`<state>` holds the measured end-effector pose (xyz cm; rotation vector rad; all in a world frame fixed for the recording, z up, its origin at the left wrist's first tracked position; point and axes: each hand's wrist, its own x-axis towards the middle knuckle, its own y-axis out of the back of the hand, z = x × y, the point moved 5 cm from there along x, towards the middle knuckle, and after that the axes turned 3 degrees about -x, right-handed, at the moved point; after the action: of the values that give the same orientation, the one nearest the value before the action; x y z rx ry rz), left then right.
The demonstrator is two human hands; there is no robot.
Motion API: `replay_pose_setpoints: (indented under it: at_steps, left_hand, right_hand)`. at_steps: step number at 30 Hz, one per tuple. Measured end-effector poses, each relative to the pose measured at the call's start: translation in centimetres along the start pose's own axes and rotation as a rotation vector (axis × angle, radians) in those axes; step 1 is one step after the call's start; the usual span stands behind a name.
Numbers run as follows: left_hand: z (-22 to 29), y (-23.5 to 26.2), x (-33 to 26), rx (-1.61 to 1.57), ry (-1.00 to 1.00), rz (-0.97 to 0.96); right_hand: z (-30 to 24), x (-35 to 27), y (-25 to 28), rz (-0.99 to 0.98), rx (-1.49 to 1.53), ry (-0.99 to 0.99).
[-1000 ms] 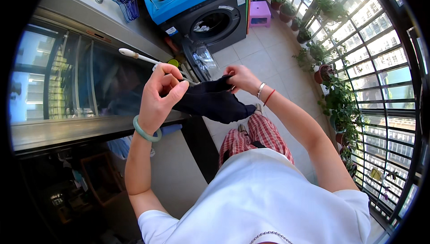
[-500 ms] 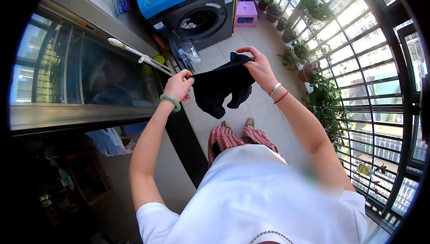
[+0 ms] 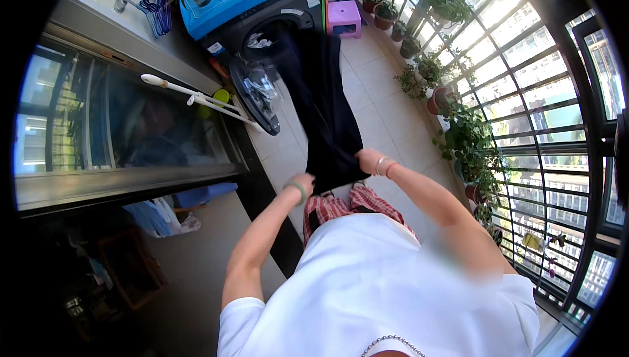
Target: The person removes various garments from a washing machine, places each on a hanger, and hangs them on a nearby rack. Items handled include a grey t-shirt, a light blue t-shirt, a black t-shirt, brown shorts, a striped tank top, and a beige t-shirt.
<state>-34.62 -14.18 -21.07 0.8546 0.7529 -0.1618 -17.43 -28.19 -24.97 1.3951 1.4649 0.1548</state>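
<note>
Dark navy cloth is what you are working with: a long garment (image 3: 325, 105) is stretching away from you over the tiled floor (image 3: 383, 105), its far end reaching up toward the open washing machine (image 3: 262, 29) with the blue cover. You are gripping the near hem with both hands. Your left hand (image 3: 303, 185), with the green band at the wrist, is clenching one corner, and your right hand (image 3: 369, 159), bracelets at the wrist, is clamping the other; the fingers of both are curling into the fabric, so neither is loose. Both forearms are rising from the lower edge and converging in front of your red checked trousers (image 3: 350, 203), elbows bent, hands close together at about the same height.

By my reading, you are in the middle of shaking the piece out flat, and it is hanging smooth with hardly a fold. A white rod (image 3: 196, 98) is jutting out from the glass door frame on your left, and blue hangers (image 3: 157, 16) are dangling further back by the machine. Whatever comes next is calling for a steady hold on both corners, since letting one go would drop the cloth onto the tiles. Potted plants (image 3: 458, 128) are lining the window grille on your right, well apart from the fabric.
</note>
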Motion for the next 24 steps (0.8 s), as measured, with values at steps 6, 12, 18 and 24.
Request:
replay_pose_setpoints:
  at_steps: [6,12,18,24]
  left_hand:
    - [-1.4,11.7,-5.6,-1.021,0.137,0.552]
    - [8.8,25.5,-16.1,-0.853,-0.528,1.273]
    - [-1.9,-4.8,-1.5,-0.287,0.088,-0.012]
    - [3.3,7.4,-8.8,-0.018,0.191,0.454]
  right_hand:
    - [-4.1,-2.6,14.0,0.604,0.258,-0.013]
    - [-11.9,-13.6,31.7,1.273,0.364,0.506]
    - [1.3,-1.9,-0.5,-0.086,0.0,-0.047]
    - [-6.3,-3.5,14.9,0.344,0.271,-0.041]
